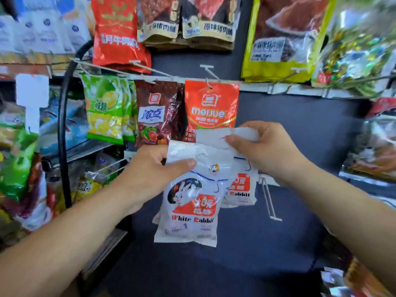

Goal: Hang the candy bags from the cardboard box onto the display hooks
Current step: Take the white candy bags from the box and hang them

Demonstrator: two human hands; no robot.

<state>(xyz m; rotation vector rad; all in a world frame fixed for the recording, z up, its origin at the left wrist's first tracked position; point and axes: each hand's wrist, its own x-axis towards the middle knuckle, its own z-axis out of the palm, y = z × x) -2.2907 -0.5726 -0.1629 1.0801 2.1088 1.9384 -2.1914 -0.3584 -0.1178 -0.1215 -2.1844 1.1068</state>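
Blue-grey panel (289, 129): is carrying rails of hooks, with packets crowding its left and right edges.
Hung bags: a green bag (102, 108), a brown bag (157, 112) and a red bag (211, 108) are hanging side by side on the rail across the panel's middle. They look like other stock, not this task's.
Left hand (150, 170): is gripping the top seal of the front bag (190, 209), thumb across it and fingers curled behind.
Right hand (265, 151): is pinching the top of the rear bag (242, 189), just above and right of the left hand.
Front bag: is dangling before the panel's middle, on no hook.
Rear bag: is overlapping behind the front bag, also unhung.
Empty hook (269, 200): is jutting out just beside the rear bag, toward the panel's lower right. It is probably the target.
Progress: no white bag is hanging anywhere in view, so both bags are waiting to be hung.
Hidden: the cardboard box is lying out of view, so the remaining count cannot be told. Fingers are covering the hang holes, and the edges are blurring.
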